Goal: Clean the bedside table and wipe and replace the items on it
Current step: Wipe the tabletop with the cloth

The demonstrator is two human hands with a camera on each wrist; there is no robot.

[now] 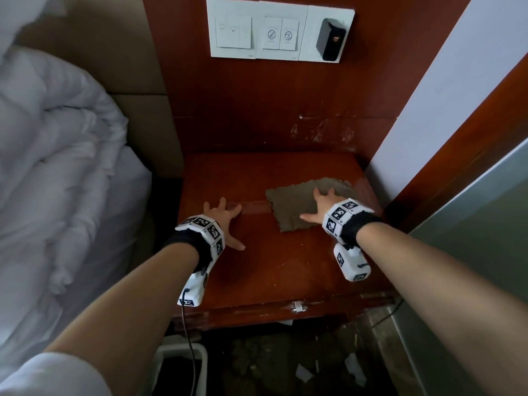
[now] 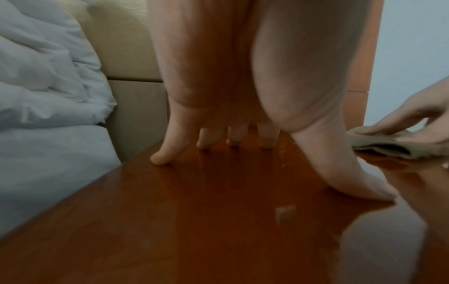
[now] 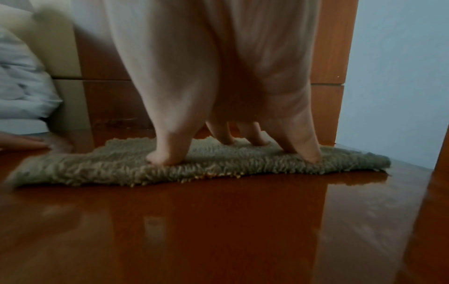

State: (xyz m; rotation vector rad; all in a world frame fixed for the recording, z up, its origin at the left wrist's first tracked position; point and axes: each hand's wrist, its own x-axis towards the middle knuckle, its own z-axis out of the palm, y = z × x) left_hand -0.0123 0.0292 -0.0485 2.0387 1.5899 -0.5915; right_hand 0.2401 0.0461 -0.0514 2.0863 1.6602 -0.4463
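Observation:
A grey-brown fluffy cloth (image 1: 300,205) (image 3: 201,167) lies flat on the right half of the glossy red-brown bedside table (image 1: 265,270). My right hand (image 1: 321,205) (image 3: 230,153) presses down on the cloth with spread, straight fingers. On the bare wood to the cloth's left, my left hand (image 1: 224,221) (image 2: 243,157) rests with fingers splayed and only the fingertips touching the table (image 2: 194,230). In the left wrist view the cloth (image 2: 393,148) shows at the right edge under the right hand (image 2: 413,123). No other items stand on the tabletop.
A white duvet (image 1: 57,167) and a beige padded headboard (image 1: 143,124) border the table on the left. A switch panel (image 1: 257,30) with a black plug-in adapter (image 1: 331,38) hangs on the wood panel behind. A white wall (image 1: 443,95) closes the right side. A white-rimmed bin (image 1: 180,367) stands on the floor below.

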